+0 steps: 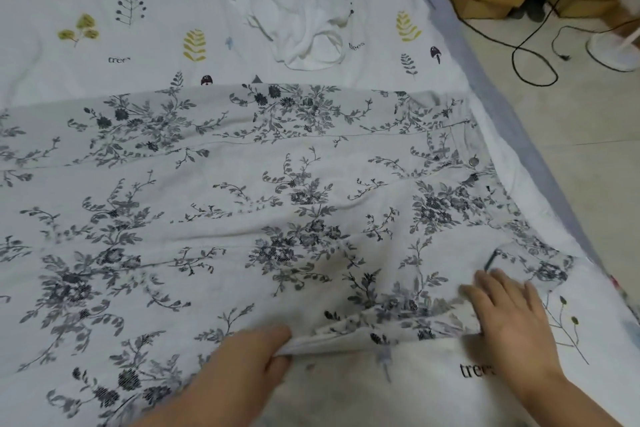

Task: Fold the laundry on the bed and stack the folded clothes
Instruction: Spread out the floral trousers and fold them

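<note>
Still on the first fold: left hand pinches the grey floral cotton sheet hem, right hand lies flat on it, next probably folding it over.

- The bed sheet carries the small dark printed word "trees" several times among its leaf and mushroom motifs.
- One print, cut to "tree", sits just beside the right hand, at the wrist side of its flat fingers.
- Another, reading "tree", lies far beyond the left hand, past the floral cloth it pinches.
- A third, "trees", stands just beside the crumpled white garment.
</note>
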`<state>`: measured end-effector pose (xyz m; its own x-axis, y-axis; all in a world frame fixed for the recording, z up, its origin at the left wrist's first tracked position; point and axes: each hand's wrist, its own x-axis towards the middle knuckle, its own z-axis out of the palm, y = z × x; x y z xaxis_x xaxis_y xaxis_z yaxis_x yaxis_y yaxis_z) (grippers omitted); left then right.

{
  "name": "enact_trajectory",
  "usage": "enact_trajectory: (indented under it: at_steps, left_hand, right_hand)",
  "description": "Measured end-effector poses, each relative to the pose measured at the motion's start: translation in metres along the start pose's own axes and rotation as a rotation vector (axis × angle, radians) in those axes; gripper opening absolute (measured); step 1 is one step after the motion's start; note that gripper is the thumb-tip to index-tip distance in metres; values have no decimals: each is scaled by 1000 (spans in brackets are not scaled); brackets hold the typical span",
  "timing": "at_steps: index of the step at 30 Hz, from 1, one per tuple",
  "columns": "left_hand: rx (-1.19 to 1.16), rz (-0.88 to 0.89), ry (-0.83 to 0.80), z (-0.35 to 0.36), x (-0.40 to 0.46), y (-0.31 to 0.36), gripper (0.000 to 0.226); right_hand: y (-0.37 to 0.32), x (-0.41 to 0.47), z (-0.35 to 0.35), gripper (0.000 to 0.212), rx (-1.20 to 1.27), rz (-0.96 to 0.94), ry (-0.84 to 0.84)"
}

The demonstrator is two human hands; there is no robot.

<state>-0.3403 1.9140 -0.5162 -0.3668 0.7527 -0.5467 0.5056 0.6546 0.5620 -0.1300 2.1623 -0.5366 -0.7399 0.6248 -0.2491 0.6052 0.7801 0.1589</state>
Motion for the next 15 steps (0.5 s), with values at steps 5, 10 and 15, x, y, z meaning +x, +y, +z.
enact_trajectory:
  at_steps: [5, 10, 15]
  left_hand:
    - [-98, 42, 143, -69, 14, -12, 26]
    - [-69, 64, 269, -139, 38, -28, 11]
    - [-113, 67, 486, -206, 84, -45, 8]
  right_hand:
    - [38, 39, -35, 49, 119, 32, 105]
    - [61, 96, -80, 44, 414, 181, 113]
    - [70, 170, -121, 18, 514, 231, 233]
